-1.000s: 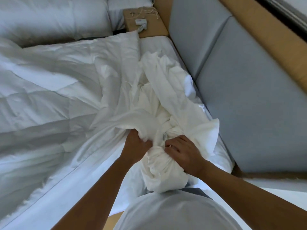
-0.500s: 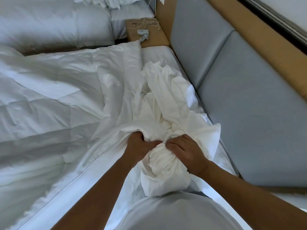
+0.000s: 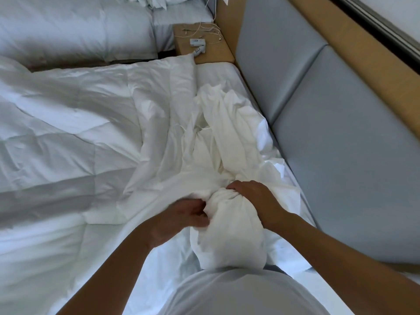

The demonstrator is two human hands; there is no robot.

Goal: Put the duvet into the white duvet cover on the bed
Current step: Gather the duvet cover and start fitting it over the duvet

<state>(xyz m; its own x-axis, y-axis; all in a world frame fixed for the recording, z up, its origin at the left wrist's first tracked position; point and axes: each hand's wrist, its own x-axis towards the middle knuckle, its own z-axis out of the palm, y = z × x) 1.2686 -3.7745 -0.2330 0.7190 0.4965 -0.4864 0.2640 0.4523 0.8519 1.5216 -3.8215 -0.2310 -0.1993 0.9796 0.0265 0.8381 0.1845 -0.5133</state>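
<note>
The duvet cover (image 3: 227,237), where the left hand (image 3: 181,217) and right hand (image 3: 256,201) grip it, is plain bright white. Left of the grip the duvet (image 3: 68,137) is white too, turning cooler and bluish in shade, and quilted in large stitched squares. Right of the grip the headboard panels (image 3: 352,167) are flat grey-blue, edged beyond by a tan wooden frame (image 3: 354,39). Far beyond the grip the nightstand (image 3: 218,53) is the same tan, with white cables (image 3: 204,30) on it. Nearer than the grip, the person's shirt (image 3: 238,294) is plain pale grey.
</note>
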